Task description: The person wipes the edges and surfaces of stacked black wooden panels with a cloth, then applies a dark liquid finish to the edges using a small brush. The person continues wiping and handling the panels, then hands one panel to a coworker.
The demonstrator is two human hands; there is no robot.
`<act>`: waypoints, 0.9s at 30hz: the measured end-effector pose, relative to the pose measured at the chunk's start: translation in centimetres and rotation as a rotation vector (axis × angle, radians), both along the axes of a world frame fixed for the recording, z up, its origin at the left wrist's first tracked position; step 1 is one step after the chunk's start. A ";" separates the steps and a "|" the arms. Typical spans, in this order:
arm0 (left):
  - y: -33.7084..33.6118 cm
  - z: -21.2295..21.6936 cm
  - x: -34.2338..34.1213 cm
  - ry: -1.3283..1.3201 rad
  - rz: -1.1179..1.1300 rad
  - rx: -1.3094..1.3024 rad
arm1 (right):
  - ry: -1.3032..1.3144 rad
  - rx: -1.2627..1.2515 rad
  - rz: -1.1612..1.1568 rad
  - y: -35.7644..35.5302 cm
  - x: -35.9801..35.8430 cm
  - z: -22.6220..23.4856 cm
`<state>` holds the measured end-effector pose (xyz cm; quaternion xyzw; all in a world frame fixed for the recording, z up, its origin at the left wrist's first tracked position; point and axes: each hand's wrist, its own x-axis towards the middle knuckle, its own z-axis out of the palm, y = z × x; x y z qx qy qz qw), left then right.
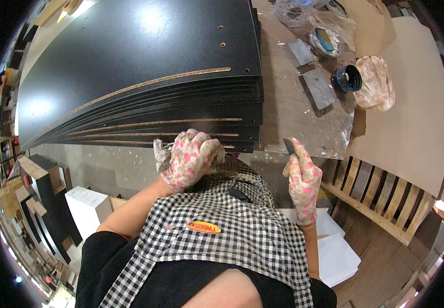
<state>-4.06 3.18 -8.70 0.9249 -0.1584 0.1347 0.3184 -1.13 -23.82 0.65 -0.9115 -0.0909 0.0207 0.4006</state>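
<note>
Smeared tabletop (278,110); right fingers (304,153) pinch flat dark piece (288,146)

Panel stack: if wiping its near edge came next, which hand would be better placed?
Probably the left hand: it is at the near edge of the panel stack, gripping what looks like a crumpled cloth. The right hand is off to the right, holding a dark flat piece.

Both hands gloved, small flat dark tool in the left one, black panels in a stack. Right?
One slip: the small flat dark tool is in the right hand, not the left hand; the head view shows it. Both hands are gloved, and the black panels are in a stack, as you say.
</note>
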 end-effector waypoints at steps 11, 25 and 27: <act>0.2 -0.1 0.8 -0.157 0.174 0.024 | -0.084 -0.061 0.099 -0.5 2.3 -0.1; 6.6 -3.9 -1.4 -0.145 0.331 0.016 | 0.052 0.127 -0.012 -0.4 5.1 -2.2; 4.8 -4.5 -0.8 -0.169 0.172 -0.080 | -0.009 0.064 0.061 0.2 5.4 -2.5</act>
